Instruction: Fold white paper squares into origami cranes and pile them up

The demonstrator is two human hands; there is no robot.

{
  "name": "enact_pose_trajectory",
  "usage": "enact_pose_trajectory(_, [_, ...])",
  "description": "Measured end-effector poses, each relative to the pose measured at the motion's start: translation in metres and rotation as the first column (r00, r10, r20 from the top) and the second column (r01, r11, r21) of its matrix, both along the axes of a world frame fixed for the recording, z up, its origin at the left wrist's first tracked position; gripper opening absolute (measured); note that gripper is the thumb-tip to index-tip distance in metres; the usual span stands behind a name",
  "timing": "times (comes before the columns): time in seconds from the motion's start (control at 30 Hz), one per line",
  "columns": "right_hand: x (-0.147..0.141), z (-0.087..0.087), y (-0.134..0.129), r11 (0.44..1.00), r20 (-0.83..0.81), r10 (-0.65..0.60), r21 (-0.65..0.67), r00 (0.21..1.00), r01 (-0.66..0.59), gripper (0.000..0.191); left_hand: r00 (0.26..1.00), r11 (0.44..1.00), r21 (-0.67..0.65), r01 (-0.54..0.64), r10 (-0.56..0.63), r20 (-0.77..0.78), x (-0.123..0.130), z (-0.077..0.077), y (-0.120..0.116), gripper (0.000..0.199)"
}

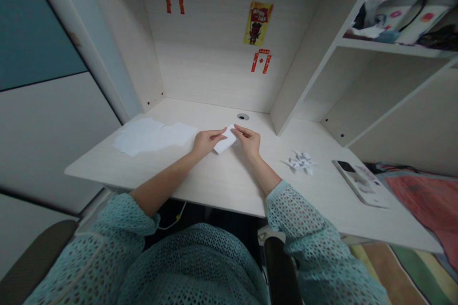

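Note:
A small white sheet of paper (225,142) is held tilted just above the desk, between both hands. My left hand (208,141) pinches its left side near the top, thumb and fingers together. On the upper right corner, my right hand (247,139) grips the paper between thumb and fingers. Loose white sheets (146,136) lie spread on the desk to the left. A small pile of folded white paper pieces (301,162) sits to the right of my right hand.
The white desk (214,186) has a round cable hole (243,116) near the back panel. A phone-like white device (360,184) lies at the right. An upright divider (304,81) and a loaded shelf (397,46) rise at the right. Red cloth (422,195) lies beyond the desk.

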State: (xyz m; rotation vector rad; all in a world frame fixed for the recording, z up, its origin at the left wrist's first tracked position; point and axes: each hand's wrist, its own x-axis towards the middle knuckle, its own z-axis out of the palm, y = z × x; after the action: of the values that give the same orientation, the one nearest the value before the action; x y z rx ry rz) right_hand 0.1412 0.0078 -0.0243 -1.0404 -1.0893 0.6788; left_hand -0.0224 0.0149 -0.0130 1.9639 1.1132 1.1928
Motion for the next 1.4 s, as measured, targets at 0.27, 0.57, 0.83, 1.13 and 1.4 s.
enact_pose_trajectory(0.27, [0.0, 0.0, -0.001, 0.999, -0.002, -0.026, -0.029, 1.0, 0.026, 0.04, 0.992, 0.995, -0.067, 0.071, -0.063, 0.11, 0.002, -0.003, 0.002, 0.042])
enact_pose_trajectory(0.57, [-0.002, 0.001, 0.0, 0.999, -0.055, -0.003, -0.046, 0.998, 0.001, 0.043, 0.997, 1.0, -0.005, 0.031, -0.03, 0.074, 0.0, -0.003, 0.005, 0.039])
enact_pose_trajectory(0.83, [-0.003, 0.001, 0.0, 0.998, -0.024, 0.011, -0.06, 1.0, -0.012, 0.054, 0.995, 1.0, -0.004, 0.03, -0.03, 0.1, 0.001, -0.001, 0.004, 0.036])
enact_pose_trajectory(1.13, [-0.012, 0.0, -0.007, 0.934, 0.011, 0.249, -0.265, 0.968, -0.238, 0.04, 0.975, 0.999, 0.015, -0.029, 0.025, 0.219, 0.001, 0.001, 0.002, 0.037])
enact_pose_trajectory(1.4, [-0.01, 0.0, -0.008, 0.924, 0.061, 0.249, -0.313, 0.967, -0.218, 0.043, 0.973, 0.994, 0.059, -0.086, 0.072, 0.218, 0.003, 0.002, 0.0, 0.037])
